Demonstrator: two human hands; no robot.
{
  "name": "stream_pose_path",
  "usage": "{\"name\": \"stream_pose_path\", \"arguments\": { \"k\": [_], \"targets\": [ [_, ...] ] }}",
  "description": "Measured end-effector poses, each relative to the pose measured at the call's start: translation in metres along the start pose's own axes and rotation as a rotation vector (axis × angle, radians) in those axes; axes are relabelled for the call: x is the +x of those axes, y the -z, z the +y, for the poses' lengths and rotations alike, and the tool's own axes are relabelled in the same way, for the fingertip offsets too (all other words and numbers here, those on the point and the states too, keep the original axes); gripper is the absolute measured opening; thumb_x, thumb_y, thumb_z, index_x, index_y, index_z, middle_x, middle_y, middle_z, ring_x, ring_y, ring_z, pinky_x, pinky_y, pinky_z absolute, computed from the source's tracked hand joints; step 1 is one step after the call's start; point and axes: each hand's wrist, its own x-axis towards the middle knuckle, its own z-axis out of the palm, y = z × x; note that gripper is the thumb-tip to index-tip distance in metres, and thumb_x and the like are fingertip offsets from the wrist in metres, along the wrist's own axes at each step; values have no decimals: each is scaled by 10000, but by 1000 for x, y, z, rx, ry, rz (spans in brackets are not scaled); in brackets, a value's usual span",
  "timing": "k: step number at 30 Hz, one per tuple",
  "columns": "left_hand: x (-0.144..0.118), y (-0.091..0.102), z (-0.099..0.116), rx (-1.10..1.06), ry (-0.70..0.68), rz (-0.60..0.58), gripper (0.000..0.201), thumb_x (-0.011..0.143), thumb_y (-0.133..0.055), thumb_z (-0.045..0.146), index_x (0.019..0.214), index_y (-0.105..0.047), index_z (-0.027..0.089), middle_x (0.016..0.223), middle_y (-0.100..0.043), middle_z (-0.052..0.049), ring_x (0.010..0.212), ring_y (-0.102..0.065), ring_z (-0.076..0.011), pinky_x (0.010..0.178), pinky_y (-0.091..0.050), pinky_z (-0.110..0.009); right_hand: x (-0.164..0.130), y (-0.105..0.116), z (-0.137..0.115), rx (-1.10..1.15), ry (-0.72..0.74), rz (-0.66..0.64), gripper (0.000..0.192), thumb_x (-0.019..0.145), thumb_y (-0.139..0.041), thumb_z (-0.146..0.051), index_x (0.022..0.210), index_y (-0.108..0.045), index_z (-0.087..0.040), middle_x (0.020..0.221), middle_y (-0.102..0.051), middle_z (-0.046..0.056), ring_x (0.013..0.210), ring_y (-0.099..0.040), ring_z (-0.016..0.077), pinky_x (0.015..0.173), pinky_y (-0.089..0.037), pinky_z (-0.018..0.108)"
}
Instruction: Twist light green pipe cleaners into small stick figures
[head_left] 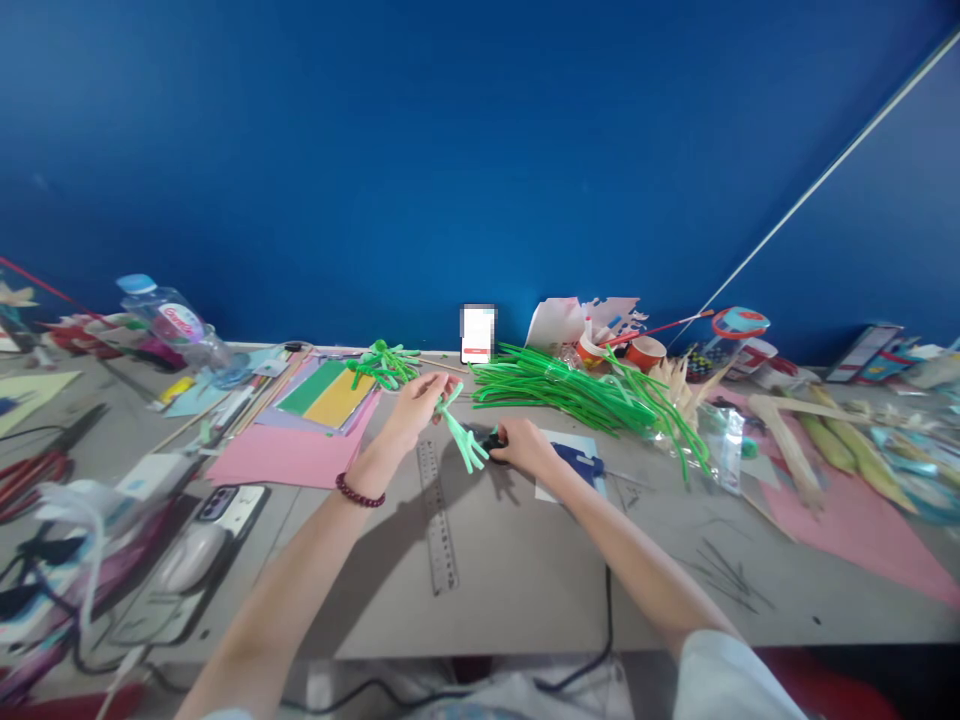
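Observation:
My left hand [426, 402], with a dark red bead bracelet at the wrist, pinches a small bunch of pale green pipe cleaners [466, 445] above the table. Their loose ends fan out downward and to the right. Close beside those ends, my right hand [525, 446] is closed around black scissors [493, 441], whose blades are mostly hidden behind the pipe cleaners. A clear ruler [437, 520] lies on the table below the hands. Behind my right hand spreads a large pile of bright green pipe cleaners [562, 390]. A smaller green bundle [386, 362] rests beyond my left hand.
A phone [478, 335] stands against the blue wall. Coloured paper sheets [292, 455] lie at left, near a bottle [180, 320] and another phone [217, 520]. A blue glue gun [577, 462] lies at right, its cable hanging over the front edge. Corn husks [787, 450] lie farther right.

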Motion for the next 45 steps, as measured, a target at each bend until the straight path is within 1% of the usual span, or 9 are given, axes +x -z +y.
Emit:
{"name": "stream_pose_path", "arguments": {
  "k": [5, 9, 13, 18, 22, 27, 31, 40, 45],
  "targets": [
    [-1, 0, 7, -27, 29, 22, 351, 735, -614, 501, 807, -669, 162, 763, -545, -41, 558, -429, -82, 396, -307, -157, -1, 0, 3, 47, 90, -33, 220, 693, -657, -314, 863, -585, -196, 794, -625, 5, 688, -541, 137, 553, -282, 215],
    [-7, 5, 24, -112, 79, -72, 300, 692, -675, 437, 795, -676, 155, 667, -507, -14, 484, -368, -60, 358, -254, -156, -3, 0, 2, 45, 103, -28, 216, 726, -634, -305, 898, -576, -189, 879, -625, 35, 752, -548, 154, 572, -276, 226],
    [-17, 21, 43, -45, -46, -107, 274, 728, -661, 433, 824, -687, 177, 622, -472, 1, 466, -345, -54, 356, -245, -159, -6, 0, -1, 35, 91, -28, 204, 747, -627, -312, 905, -579, -192, 908, -625, 48, 766, -555, 164, 572, -271, 233],
    [-24, 32, 56, 11, -177, -23, 288, 761, -629, 440, 893, -671, 187, 664, -521, -13, 464, -364, -61, 344, -250, -177, -7, 5, -2, 70, 84, -42, 173, 764, -614, -313, 886, -604, -191, 875, -640, 48, 738, -563, 163, 567, -291, 235],
    [-22, 18, 44, 44, -53, -215, 397, 778, -597, 477, 1072, -604, 212, 739, -546, -15, 509, -414, -76, 353, -294, -166, -7, 19, -6, 127, 128, -5, 115, 807, -549, -249, 841, -624, -169, 801, -643, 46, 719, -564, 154, 614, -351, 231],
    [-16, -3, 20, 64, 118, -260, 368, 779, -573, 495, 1031, -601, 229, 835, -560, -28, 640, -498, -113, 438, -379, -176, -19, 46, -21, 325, 376, 380, 265, 857, -495, -256, 1096, -574, -172, 995, -634, 83, 759, -562, 153, 721, -432, 257],
    [-17, -8, 18, -6, 213, -301, 332, 785, -571, 456, 1043, -601, 249, 883, -590, -26, 676, -556, -121, 507, -417, -202, -26, 51, -27, 421, 487, 290, 280, 850, -550, -339, 1096, -623, -226, 1108, -641, 72, 862, -598, 179, 760, -459, 277],
    [-12, -2, 10, 136, 72, -443, 317, 721, -667, 429, 938, -667, 198, 888, -655, -64, 770, -597, -160, 599, -480, -233, -16, 36, -25, 1020, 211, 182, 256, 744, -649, -397, 861, -691, -173, 716, -687, 36, 599, -625, 153, 590, -509, 267],
    [-5, -4, 0, 166, 28, -344, 267, 664, -721, 418, 763, -684, 173, 748, -667, -55, 673, -602, -158, 576, -486, -247, -13, 40, -25, 1240, 158, 131, 317, 678, -696, -462, 802, -704, -170, 679, -688, 37, 612, -642, 163, 605, -544, 293]
  ]
}}
